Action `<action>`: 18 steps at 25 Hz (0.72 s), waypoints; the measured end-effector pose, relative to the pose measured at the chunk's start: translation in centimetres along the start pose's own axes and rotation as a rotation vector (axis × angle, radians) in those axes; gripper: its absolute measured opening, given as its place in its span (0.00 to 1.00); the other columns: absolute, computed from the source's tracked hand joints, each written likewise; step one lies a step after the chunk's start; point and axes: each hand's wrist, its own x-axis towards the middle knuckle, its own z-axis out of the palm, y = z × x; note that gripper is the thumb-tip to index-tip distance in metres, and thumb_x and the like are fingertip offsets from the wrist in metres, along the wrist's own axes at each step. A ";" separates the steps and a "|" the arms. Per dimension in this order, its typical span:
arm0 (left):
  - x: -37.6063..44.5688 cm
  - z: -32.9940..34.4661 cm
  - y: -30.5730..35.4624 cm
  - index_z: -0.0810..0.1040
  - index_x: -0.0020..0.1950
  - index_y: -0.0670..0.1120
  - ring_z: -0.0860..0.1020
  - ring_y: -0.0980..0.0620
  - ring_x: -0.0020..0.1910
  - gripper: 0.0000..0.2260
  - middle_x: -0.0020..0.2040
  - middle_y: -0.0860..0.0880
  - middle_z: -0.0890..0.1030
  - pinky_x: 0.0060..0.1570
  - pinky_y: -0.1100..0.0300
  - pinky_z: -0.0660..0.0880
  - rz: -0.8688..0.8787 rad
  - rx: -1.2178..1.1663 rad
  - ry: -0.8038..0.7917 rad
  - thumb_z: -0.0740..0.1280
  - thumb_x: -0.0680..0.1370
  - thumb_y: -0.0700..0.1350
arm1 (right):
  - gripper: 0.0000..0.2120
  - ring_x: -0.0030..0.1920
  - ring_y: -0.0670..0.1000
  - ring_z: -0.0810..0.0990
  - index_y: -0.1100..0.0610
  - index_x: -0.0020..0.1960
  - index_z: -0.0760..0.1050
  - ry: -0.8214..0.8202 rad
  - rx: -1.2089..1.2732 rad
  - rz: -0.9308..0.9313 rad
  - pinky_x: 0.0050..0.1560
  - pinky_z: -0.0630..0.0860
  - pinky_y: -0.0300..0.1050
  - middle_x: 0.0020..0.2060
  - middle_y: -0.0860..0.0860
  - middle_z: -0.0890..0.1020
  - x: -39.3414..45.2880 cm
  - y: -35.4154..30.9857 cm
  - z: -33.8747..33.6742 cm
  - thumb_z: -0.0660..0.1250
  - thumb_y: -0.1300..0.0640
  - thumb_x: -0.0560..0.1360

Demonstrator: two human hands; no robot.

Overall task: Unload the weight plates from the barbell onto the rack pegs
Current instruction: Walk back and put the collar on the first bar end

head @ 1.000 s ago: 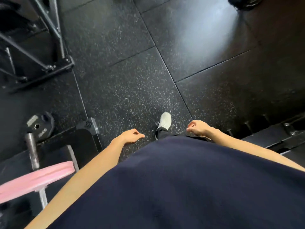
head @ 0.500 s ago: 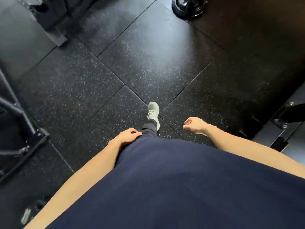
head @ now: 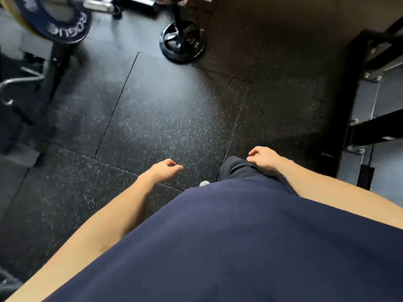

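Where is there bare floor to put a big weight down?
The widest bare patch is the speckled floor mat, in front of both empty hands, the left hand and right hand. It is crowded at the top left by the dark weight plate, at the top by the round black base, and on the right by the rack frame.

Matt speckled rubber floor (head: 165,118), glossy black weight plate (head: 183,43), soft navy cloth shirt (head: 239,247).

Dark lettered weight plate (head: 65,25), upright, top-left.
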 end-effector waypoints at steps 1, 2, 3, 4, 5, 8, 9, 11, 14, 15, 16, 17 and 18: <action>1.6 -2.1 1.3 0.75 0.64 0.50 0.76 0.48 0.61 0.22 0.65 0.48 0.78 0.63 0.54 0.70 0.015 0.020 -0.016 0.64 0.76 0.63 | 0.15 0.56 0.54 0.78 0.52 0.57 0.77 0.010 0.030 0.007 0.63 0.73 0.51 0.56 0.52 0.80 1.4 -0.9 -1.3 0.69 0.50 0.72; 3.4 -4.6 3.0 0.74 0.65 0.49 0.75 0.48 0.60 0.23 0.65 0.48 0.77 0.62 0.54 0.70 0.027 0.047 -0.047 0.64 0.77 0.63 | 0.14 0.54 0.54 0.78 0.52 0.57 0.77 0.018 0.054 0.019 0.62 0.74 0.51 0.56 0.53 0.80 3.2 -1.9 -2.9 0.69 0.50 0.73; 5.1 -6.5 4.7 0.73 0.66 0.49 0.75 0.48 0.61 0.24 0.67 0.48 0.76 0.63 0.53 0.69 0.038 0.066 -0.075 0.63 0.77 0.63 | 0.13 0.52 0.53 0.78 0.52 0.56 0.76 0.020 0.072 0.024 0.60 0.74 0.50 0.55 0.54 0.80 4.8 -2.7 -4.4 0.69 0.51 0.73; 6.5 -8.1 6.4 0.73 0.67 0.48 0.74 0.48 0.62 0.25 0.67 0.48 0.75 0.63 0.53 0.69 0.047 0.076 -0.087 0.63 0.77 0.63 | 0.11 0.51 0.53 0.78 0.51 0.55 0.76 0.019 0.080 0.028 0.59 0.74 0.50 0.55 0.54 0.80 6.5 -3.3 -5.7 0.69 0.51 0.74; 8.5 -9.9 8.5 0.72 0.68 0.48 0.74 0.48 0.62 0.25 0.68 0.48 0.75 0.62 0.54 0.69 0.058 0.090 -0.080 0.63 0.77 0.63 | 0.11 0.51 0.53 0.78 0.51 0.54 0.76 0.021 0.077 0.040 0.59 0.75 0.50 0.54 0.53 0.80 8.6 -4.1 -7.5 0.69 0.51 0.74; 13.5 -14.4 14.5 0.74 0.66 0.49 0.75 0.50 0.57 0.23 0.65 0.48 0.77 0.57 0.58 0.69 0.057 0.102 -0.046 0.63 0.78 0.62 | 0.12 0.52 0.53 0.78 0.51 0.56 0.76 0.031 0.071 0.058 0.59 0.74 0.50 0.55 0.53 0.81 14.5 -6.1 -13.6 0.69 0.50 0.74; 14.8 -15.7 16.4 0.75 0.65 0.49 0.76 0.49 0.58 0.22 0.64 0.49 0.78 0.57 0.58 0.69 0.065 0.099 -0.034 0.63 0.77 0.62 | 0.13 0.53 0.54 0.78 0.52 0.58 0.76 0.032 0.054 0.054 0.59 0.74 0.49 0.56 0.53 0.81 16.0 -6.9 -15.8 0.69 0.50 0.74; 17.6 -19.3 21.2 0.76 0.61 0.51 0.75 0.49 0.59 0.20 0.63 0.50 0.78 0.56 0.57 0.69 0.081 0.093 -0.020 0.64 0.76 0.62 | 0.15 0.56 0.55 0.78 0.54 0.60 0.76 0.039 0.033 0.062 0.59 0.74 0.49 0.57 0.54 0.80 19.2 -9.0 -21.2 0.68 0.50 0.75; 21.1 -24.6 27.7 0.75 0.55 0.55 0.75 0.51 0.54 0.15 0.58 0.52 0.79 0.53 0.57 0.70 0.104 0.043 0.015 0.65 0.74 0.62 | 0.16 0.55 0.55 0.78 0.54 0.61 0.75 0.043 0.019 0.071 0.58 0.73 0.48 0.57 0.55 0.80 23.3 -11.5 -28.3 0.68 0.51 0.76; 22.2 -26.2 29.6 0.75 0.54 0.56 0.75 0.51 0.53 0.14 0.56 0.52 0.79 0.52 0.58 0.70 0.115 0.021 0.021 0.65 0.75 0.62 | 0.16 0.54 0.54 0.77 0.54 0.61 0.75 0.042 0.016 0.068 0.58 0.73 0.48 0.57 0.54 0.80 24.8 -12.5 -30.2 0.67 0.50 0.76; 23.2 -27.6 31.2 0.75 0.55 0.55 0.74 0.51 0.53 0.14 0.55 0.53 0.78 0.51 0.58 0.70 0.112 -0.001 0.025 0.65 0.75 0.61 | 0.16 0.53 0.53 0.77 0.53 0.61 0.75 0.043 0.019 0.067 0.59 0.73 0.48 0.58 0.54 0.79 26.0 -13.3 -31.7 0.67 0.50 0.76; 24.2 -28.9 32.7 0.75 0.56 0.54 0.74 0.51 0.52 0.14 0.54 0.53 0.77 0.49 0.58 0.69 0.104 -0.016 0.024 0.65 0.76 0.61 | 0.16 0.53 0.52 0.76 0.53 0.61 0.75 0.055 0.028 0.060 0.60 0.73 0.48 0.58 0.53 0.79 27.4 -14.1 -33.2 0.67 0.50 0.76; 25.5 -30.4 34.4 0.76 0.58 0.53 0.74 0.51 0.52 0.15 0.53 0.52 0.77 0.48 0.59 0.69 0.099 -0.014 0.019 0.65 0.76 0.60 | 0.16 0.54 0.53 0.76 0.53 0.62 0.75 0.066 0.044 0.064 0.60 0.73 0.48 0.57 0.53 0.79 29.0 -14.9 -34.8 0.67 0.50 0.76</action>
